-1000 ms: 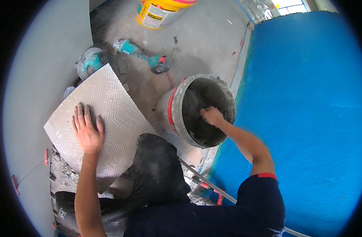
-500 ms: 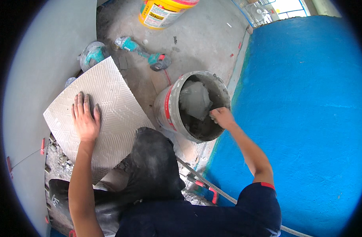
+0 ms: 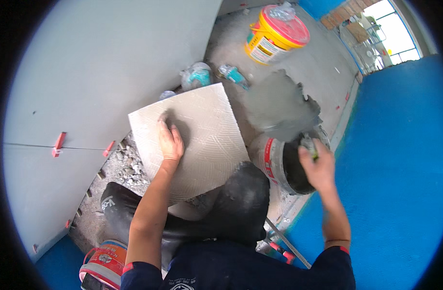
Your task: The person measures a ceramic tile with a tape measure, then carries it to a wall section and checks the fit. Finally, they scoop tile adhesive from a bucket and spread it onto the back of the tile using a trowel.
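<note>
the hands are set well apart. the left hand (image 3: 171, 140) is held unclenched over the tile (image 3: 212, 145), with its fingers close together and its thumb spread to the right; whether the palm is pressed flat cannot be told. the tile is stretched out beneath that hand, mostly to its right, with its pale, ridged face turned up. its near right corner is met in view by the bent knee (image 3: 253, 186).

the right hand (image 3: 320, 164) is clamped on the handle of the trowel (image 3: 308, 143) and is somewhat blurred. a broad, ragged load of grey mortar (image 3: 282, 104) is carried on the trowel, beyond the right hand and to its left. the white bucket (image 3: 270, 162), marked with a red band, is placed below and to the left of that hand, its mouth partly hidden by the hand and the load.

beyond the left hand, past the tile's far edge, a teal tool (image 3: 199, 76) and a grinder (image 3: 233, 75) are seen on the floor (image 3: 323, 72). farther off, beyond the mortar, a yellow pail (image 3: 267, 46) is topped by a red lid. to the left of the left hand, red clips (image 3: 59, 142) are fixed along a seam in the grey wall (image 3: 110, 72).
</note>
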Available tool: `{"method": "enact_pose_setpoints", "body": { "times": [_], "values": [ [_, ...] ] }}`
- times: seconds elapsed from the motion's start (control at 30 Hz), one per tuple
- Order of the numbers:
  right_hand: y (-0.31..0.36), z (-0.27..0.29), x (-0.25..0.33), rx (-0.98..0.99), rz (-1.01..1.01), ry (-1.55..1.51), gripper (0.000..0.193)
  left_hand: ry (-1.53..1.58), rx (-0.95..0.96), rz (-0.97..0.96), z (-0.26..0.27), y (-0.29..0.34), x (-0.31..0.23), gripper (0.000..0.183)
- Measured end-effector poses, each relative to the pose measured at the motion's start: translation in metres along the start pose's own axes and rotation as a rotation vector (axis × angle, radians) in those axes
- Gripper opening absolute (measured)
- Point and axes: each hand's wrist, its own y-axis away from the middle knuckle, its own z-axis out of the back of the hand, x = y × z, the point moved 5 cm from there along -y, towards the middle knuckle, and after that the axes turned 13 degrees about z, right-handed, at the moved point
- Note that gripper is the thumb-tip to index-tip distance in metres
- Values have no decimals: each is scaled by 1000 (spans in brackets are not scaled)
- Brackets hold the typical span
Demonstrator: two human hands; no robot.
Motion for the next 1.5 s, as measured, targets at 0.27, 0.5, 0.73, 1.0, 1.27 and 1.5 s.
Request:
{"method": "enact_pose_setpoints", "body": {
  "times": [0.27, 0.5, 0.73, 1.0, 1.27, 1.5],
  "values": [
    [-50, -164, 32, 588, 21, 68, 67, -689, -33, 69, 44, -27, 28, 54],
    [-17, 2, -4, 376, -231, 7, 43, -811, -64, 66, 42, -21, 46, 53],
    [58, 77, -166, 736, -468, 752, 36, -794, -150, -28, 38, -21, 22, 49],
    [60, -22, -261, 1217, -37, 933, 16, -846, -168, -75, 40, -28, 37, 41],
    [101, -70, -295, 1438, -857, 440, 20, -851, -175, -67, 39, -26, 28, 44],
    [168, -112, -287, 514, -1512, -545, 17, -838, -169, -75, 40, -27, 32, 45]
  ]
}}
